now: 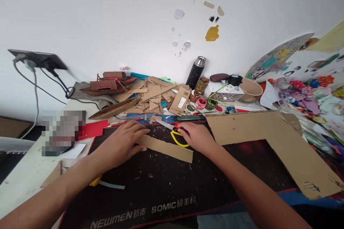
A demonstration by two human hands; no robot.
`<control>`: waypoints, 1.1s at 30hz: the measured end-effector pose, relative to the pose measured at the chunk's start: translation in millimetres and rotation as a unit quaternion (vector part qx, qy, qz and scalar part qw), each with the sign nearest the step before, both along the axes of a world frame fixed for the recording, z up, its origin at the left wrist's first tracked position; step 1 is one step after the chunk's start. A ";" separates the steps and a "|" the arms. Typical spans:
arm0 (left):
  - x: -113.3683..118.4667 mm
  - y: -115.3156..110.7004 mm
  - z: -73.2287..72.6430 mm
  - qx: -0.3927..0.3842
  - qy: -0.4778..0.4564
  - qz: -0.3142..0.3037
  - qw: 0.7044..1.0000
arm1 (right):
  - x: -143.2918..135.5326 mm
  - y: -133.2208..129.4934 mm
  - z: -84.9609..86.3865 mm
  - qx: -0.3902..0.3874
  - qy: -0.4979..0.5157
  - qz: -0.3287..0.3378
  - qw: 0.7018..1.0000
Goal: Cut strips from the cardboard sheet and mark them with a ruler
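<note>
My left hand rests on the left end of a cardboard strip, its thumb and fingers around that end. The strip lies flat on the black mat. Just above the strip's right half, my right hand is at the yellow and orange handles of the scissors, fingertips on the orange part. The blades point up and left toward the cardboard scraps. A large L-shaped cardboard piece lies to the right of my right hand.
Cardboard scraps are piled at the back, beside brown model boats. A black thermos, open paint pots and a round tub stand behind. Red paper lies left; a yellow-handled tool is partly under my left forearm.
</note>
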State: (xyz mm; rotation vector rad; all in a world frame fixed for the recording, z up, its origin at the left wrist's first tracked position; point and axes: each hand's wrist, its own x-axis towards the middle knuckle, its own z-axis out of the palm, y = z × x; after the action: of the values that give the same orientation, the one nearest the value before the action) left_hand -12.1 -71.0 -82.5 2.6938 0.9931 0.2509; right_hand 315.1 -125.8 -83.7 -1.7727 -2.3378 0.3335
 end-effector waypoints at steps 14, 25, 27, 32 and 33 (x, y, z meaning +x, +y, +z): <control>32.3 -16.7 -17.3 0.006 0.041 -0.066 0.997 | 3.5 -0.4 13.8 -0.040 -0.035 -0.027 0.998; 10.0 -27.2 19.3 -0.079 0.012 -0.094 0.992 | -4.7 1.1 19.3 -0.093 -0.128 0.016 0.987; -1.0 -25.5 24.5 -0.090 -0.016 -0.075 0.993 | -7.5 1.6 17.9 -0.104 -0.135 0.020 0.985; -19.6 -13.3 24.9 -0.066 -0.040 0.028 0.997 | -14.0 1.1 9.7 -0.114 -0.103 0.011 0.988; -20.7 -11.0 23.6 -0.055 -0.039 0.044 0.997 | -15.2 0.7 7.4 -0.110 -0.104 0.001 0.988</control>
State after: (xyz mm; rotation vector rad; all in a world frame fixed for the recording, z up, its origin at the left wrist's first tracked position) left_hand -32.8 -82.0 -58.9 2.5256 1.0709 0.3057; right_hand 299.9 -125.1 -76.2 -1.9924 -2.5310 0.4432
